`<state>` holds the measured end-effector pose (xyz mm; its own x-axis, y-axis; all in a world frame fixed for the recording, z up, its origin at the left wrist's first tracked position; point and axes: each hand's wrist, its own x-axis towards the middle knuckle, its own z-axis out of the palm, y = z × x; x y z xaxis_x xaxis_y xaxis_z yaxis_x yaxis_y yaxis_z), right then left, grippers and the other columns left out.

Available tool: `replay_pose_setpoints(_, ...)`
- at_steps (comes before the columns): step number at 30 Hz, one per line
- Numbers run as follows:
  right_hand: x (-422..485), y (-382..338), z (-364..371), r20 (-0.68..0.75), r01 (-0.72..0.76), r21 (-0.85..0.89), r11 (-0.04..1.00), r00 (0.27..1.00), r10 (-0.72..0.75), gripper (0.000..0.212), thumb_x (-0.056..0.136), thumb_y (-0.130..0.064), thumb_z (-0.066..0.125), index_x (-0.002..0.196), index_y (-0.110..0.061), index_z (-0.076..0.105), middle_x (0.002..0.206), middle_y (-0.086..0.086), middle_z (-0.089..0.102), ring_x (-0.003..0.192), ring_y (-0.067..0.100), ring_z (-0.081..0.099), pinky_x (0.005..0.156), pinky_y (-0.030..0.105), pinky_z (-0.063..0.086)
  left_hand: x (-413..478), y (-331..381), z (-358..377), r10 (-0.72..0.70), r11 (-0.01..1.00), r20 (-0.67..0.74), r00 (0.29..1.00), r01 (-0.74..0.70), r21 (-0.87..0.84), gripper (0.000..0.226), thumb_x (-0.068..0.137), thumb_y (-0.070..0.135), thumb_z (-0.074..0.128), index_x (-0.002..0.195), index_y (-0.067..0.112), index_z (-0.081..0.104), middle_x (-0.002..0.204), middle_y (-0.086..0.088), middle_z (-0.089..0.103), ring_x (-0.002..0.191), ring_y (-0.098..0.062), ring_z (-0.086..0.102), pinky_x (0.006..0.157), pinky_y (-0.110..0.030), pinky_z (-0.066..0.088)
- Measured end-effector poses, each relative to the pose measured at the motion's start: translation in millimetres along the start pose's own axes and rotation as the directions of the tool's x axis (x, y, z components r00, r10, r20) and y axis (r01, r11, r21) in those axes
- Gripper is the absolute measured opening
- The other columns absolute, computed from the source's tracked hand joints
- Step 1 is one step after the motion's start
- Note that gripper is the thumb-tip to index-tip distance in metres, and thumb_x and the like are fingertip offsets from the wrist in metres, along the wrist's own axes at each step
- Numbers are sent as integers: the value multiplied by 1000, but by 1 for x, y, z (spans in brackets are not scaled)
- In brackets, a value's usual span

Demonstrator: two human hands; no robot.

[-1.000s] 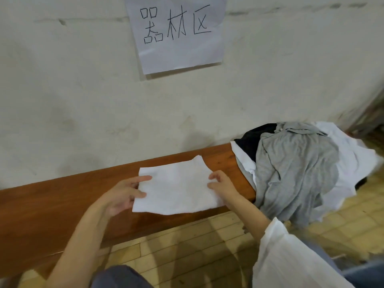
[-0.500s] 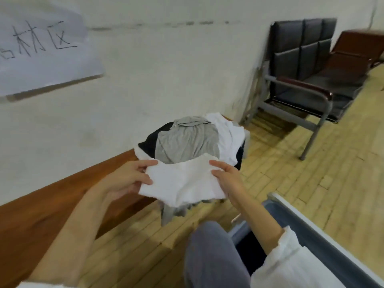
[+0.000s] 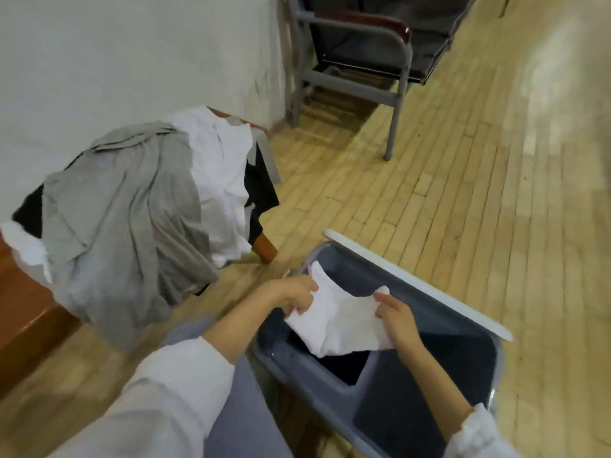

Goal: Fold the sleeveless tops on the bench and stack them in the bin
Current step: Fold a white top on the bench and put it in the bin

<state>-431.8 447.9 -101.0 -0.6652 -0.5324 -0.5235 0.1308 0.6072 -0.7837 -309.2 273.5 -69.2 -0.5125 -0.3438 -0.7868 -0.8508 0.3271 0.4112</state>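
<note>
A folded white top [image 3: 337,320] hangs between my two hands over the open grey bin [image 3: 426,385] at the lower right. My left hand [image 3: 291,294] pinches its left edge and my right hand [image 3: 395,317] pinches its right edge. The cloth sags in the middle above the bin's dark inside. A heap of tops lies on the end of the brown wooden bench [image 3: 20,312] at the left: a grey top [image 3: 129,219] on top, a white one [image 3: 221,180] beside it, black cloth [image 3: 261,190] underneath.
The bin has a white rim [image 3: 420,280] and an inner divider. A metal-framed dark chair [image 3: 367,57] stands by the white wall at the top. Pale wooden floor runs to the right. My knee in grey-blue trousers sits between bench and bin.
My hands lifted the folded white top off the bench and carried it right and down over the bin. My view swung right from the bench and wall sign to the bin.
</note>
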Motion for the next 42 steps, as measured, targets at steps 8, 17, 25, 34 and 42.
replay_pose_setpoints(8, 59, 105, 24, 6, -223, -59, 973, 975, 223, 35, 91, -2, 46, 122, -7, 61, 123, 21, 56, 98, 33, 55, 89, 39, 45, 103, -19, 38, -160, 976, 170, 973, 130, 175, 31, 79, -9, 49, 109, -3, 49, 98, -32, 53, 64, -28, 49, 51, -30, 40)
replay_pose_setpoints(17, 123, 129, 46, -168, -269, 103, 958, 944, 283, 34, 95, -8, 44, 124, -11, 61, 116, 14, 57, 98, 28, 53, 83, 33, 41, 180, -23, 47, 50, 997, -124, 991, -42, 66, 49, 89, 5, 41, 137, 7, 47, 110, -13, 60, 101, -33, 59, 75, -35, 48)
replay_pose_setpoints(25, 167, 179, 80, -270, -167, -59, 984, 952, 145, 38, 94, -7, 49, 131, -16, 54, 138, 15, 40, 121, 35, 47, 99, 45, 43, 249, -55, 78, 213, 952, -68, 975, -191, 238, 60, 89, 2, 43, 147, 12, 30, 151, -9, 25, 131, -31, 39, 101, -44, 41)
replay_pose_setpoints(34, 175, 253, 116, -265, -326, -279, 904, 930, 254, 53, 89, 4, 53, 140, -10, 45, 138, 25, 38, 124, 44, 42, 104, 47, 36, 294, -100, 113, 13, 970, 73, 997, -30, 242, 58, 97, 4, 27, 152, 11, 8, 159, -3, 1, 139, -33, 22, 112, -45, 27)
replay_pose_setpoints(42, 178, 263, 129, -245, -41, -681, 732, 954, -174, 73, 65, 15, 62, 131, -12, 47, 142, 29, 36, 122, 50, 42, 91, 58, 44, 293, -112, 162, 114, 904, -376, 920, 60, 422, 48, 86, 3, 61, 132, 10, 50, 156, -11, 21, 120, -26, 51, 88, -37, 50)
